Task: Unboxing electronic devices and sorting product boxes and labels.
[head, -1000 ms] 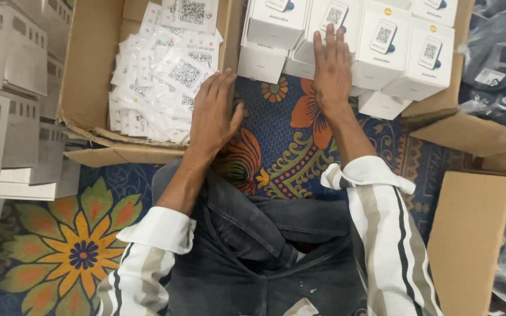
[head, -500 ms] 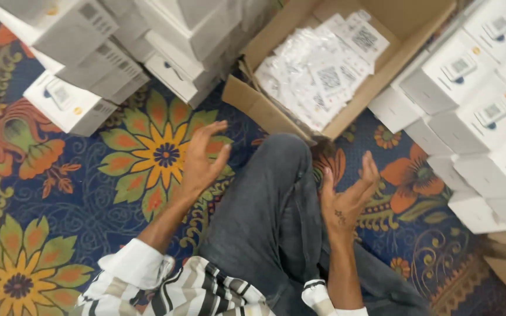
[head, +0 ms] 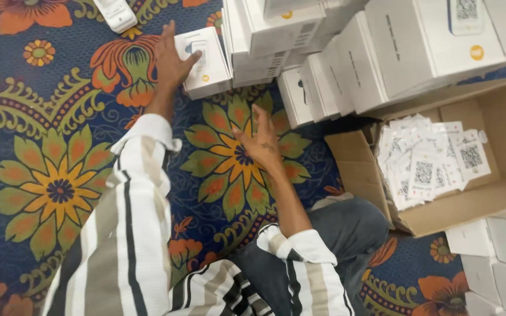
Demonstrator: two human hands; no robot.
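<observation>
Since the earlier frame the left hand (head: 174,61) has reached out from mid-air to a small white box (head: 204,61) on the floral carpet (head: 54,187), palm laid on its near edge, fingers loosely extended; whether it grips cannot be told. Right hand (head: 262,143) hovers open, fingers spread, holding nothing. Beyond it, stacked white boxes (head: 346,64), tops cut off. To its right, a cardboard carton (head: 469,202) of bagged slips (head: 426,161), print unreadable.

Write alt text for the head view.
A person's left hand rests on a small white box lying on a floral carpet, the right hand spread open above it. Stacked white boxes and a cardboard carton of packets sit nearby.
</observation>
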